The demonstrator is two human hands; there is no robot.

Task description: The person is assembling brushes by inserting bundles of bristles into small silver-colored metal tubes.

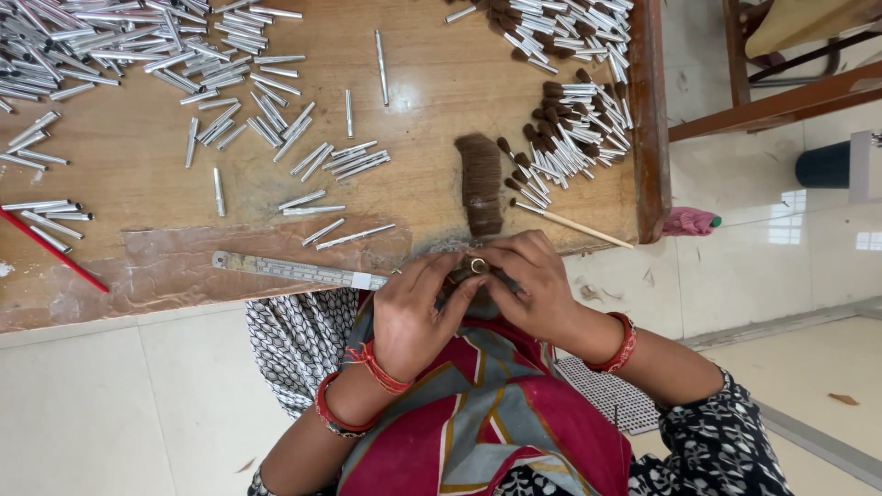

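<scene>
Fingers of both hands are bunched together at the counter edge, pinched on a small metal tube whose round open end faces up, with a dark bit of bristle tucked under them. Left hand and right hand touch each other around it. Just beyond the fingertips lies a bundle of brown hair, and left of them a steel ruler. Further out are loose silver tubes and a pile of finished brush heads.
</scene>
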